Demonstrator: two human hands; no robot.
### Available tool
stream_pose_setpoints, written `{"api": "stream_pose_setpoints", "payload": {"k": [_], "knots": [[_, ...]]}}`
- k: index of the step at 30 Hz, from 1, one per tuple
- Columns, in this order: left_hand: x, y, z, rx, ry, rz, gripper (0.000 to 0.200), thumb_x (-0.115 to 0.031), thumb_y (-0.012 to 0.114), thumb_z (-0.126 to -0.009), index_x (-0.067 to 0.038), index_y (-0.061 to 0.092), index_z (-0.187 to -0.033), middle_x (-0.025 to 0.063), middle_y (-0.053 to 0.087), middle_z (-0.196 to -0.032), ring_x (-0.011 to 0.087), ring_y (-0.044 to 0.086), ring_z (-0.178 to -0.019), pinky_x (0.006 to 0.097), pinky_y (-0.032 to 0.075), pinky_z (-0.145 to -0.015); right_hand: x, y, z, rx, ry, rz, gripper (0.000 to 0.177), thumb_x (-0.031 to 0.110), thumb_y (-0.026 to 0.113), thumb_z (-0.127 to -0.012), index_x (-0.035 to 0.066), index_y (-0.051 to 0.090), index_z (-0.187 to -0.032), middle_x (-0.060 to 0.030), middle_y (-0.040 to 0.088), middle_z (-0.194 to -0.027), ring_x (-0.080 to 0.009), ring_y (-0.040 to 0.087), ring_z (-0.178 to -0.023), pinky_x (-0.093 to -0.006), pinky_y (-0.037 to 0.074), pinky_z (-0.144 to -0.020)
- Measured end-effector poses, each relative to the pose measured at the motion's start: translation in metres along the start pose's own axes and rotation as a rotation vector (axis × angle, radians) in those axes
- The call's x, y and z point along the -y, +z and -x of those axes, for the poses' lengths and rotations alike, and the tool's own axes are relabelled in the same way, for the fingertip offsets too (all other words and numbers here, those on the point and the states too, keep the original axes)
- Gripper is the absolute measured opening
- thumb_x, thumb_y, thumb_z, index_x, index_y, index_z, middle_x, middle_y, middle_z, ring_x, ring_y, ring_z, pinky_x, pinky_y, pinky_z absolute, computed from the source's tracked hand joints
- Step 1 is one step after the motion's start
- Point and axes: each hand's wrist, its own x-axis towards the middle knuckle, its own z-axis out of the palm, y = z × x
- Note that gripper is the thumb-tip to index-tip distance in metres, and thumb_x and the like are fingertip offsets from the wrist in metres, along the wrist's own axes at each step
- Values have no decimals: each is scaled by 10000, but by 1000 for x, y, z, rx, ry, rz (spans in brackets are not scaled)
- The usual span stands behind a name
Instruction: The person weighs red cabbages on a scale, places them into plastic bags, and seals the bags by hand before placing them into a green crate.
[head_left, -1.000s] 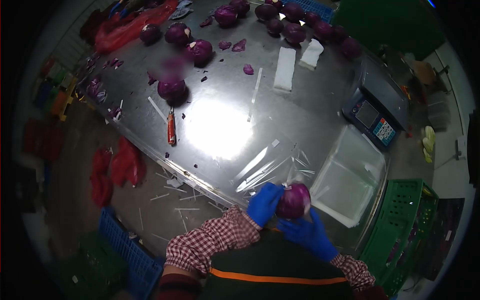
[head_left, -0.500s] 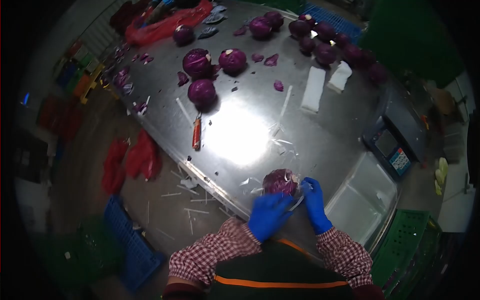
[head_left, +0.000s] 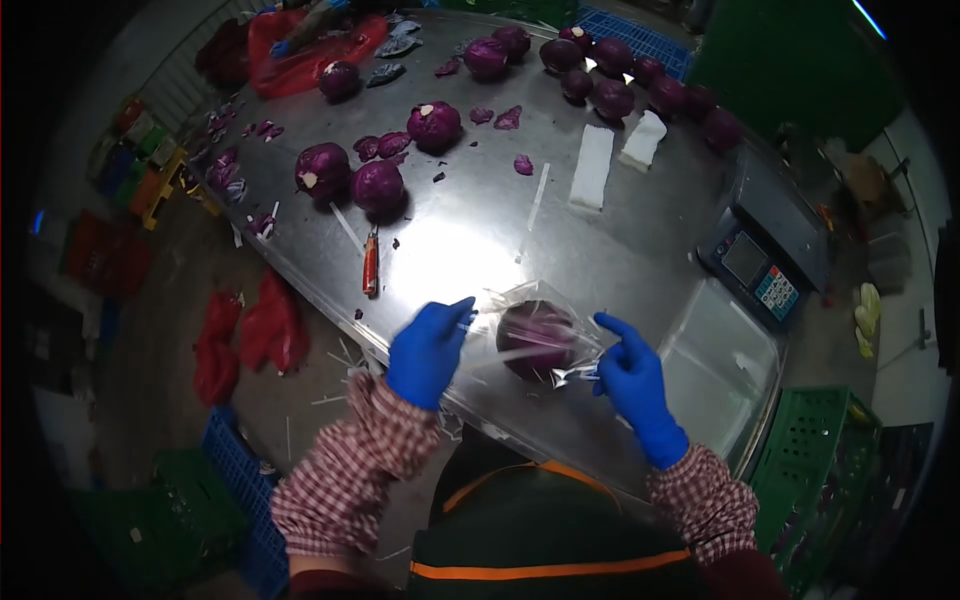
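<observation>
A red cabbage (head_left: 522, 338) sits near the table's front edge, between my two blue-gloved hands. Clear plastic film (head_left: 572, 376) covers part of it and stretches out to both sides, shining in the light. To the left of the cabbage, my left hand (head_left: 428, 352) is closed, fingertips pinched at the film's edge. Just right of the cabbage, my right hand (head_left: 640, 395) has its index finger stretched out, while its other fingers curl at the bunched film. Beyond my left hand lies a red-handled knife (head_left: 371, 265), its blade hard to make out.
Several red cabbages (head_left: 612, 98) stand at the back, with more at mid-left (head_left: 378, 186). White pads (head_left: 592, 168) lie right of centre. A scale (head_left: 765, 255) and a clear tray (head_left: 720, 350) are at right. A co-worker's gloved hand (head_left: 283, 47) is by a red bag (head_left: 320, 60).
My left hand has moved off the cabbage to the left, drawing film out. My right hand's index finger has straightened. One mid-left cabbage has rolled nearer and left. The view has shifted slightly.
</observation>
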Motion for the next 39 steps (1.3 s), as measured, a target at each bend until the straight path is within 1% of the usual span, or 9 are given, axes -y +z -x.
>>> {"api": "stream_pose_setpoints", "payload": {"k": [8,13,16,18,20,22,25,31,39], "knots": [[-1,-18,13,234,-33,-21,188,-162,624,-791,-107,619,-971,93,590,-846,226,603,-744,319,477,-642,7,-27,2,-26,-209,272,438,6,505,-754,64,521,-1188,-57,541,-641,-100,541,-564,-245,449,-533],[-34,-43,0,995,-982,-71,474,-420,589,-796,-4,584,-1023,159,631,-951,240,637,-816,304,497,-738,58,-7,54,-159,-563,431,355,60,581,-744,75,574,-1098,-99,577,-764,-172,577,-621,-285,465,-585],[-1,-47,17,1178,-664,136,497,-418,639,-757,3,585,-1016,167,638,-883,255,642,-751,312,504,-743,61,43,45,221,-982,390,257,101,587,-776,77,593,-1032,-118,586,-795,-231,595,-673,-323,479,-637],[-8,-52,20,1201,-377,-8,418,-361,666,-746,-67,595,-1034,128,644,-891,265,639,-757,318,507,-756,47,66,48,323,-817,419,277,84,592,-773,80,590,-1050,-117,598,-865,-253,588,-737,-332,469,-675],[-32,-57,22,852,-1031,257,313,-234,631,-810,62,623,-912,141,639,-845,217,648,-663,298,565,-572,46,81,59,408,-598,369,216,165,574,-823,87,557,-1023,-133,610,-889,-300,602,-781,-358,484,-674],[-28,-62,29,956,-585,228,294,-213,619,-817,66,613,-910,141,638,-849,221,648,-682,296,561,-582,41,92,63,407,-420,276,241,171,576,-822,82,524,-1040,-136,613,-881,-298,605,-789,-358,484,-666],[-37,-58,28,790,-1140,471,291,-199,602,-822,72,586,-928,141,625,-882,222,649,-713,310,559,-638,36,101,62,394,-388,149,249,188,579,-825,68,510,-1032,-132,612,-872,-278,612,-758,-348,486,-653],[-31,-61,38,856,-857,571,319,-221,552,-862,72,566,-988,159,625,-915,250,642,-811,331,556,-686,69,87,63,635,-92,213,241,188,562,-843,49,513,-1033,-105,600,-905,-193,590,-794,-312,478,-699],[-36,-59,38,864,-1057,592,342,-262,494,-885,58,609,-927,144,646,-813,228,653,-652,287,550,-585,93,43,101,505,-266,164,277,157,574,-838,54,526,-1090,-117,591,-984,-203,575,-948,-326,460,-808]]}}
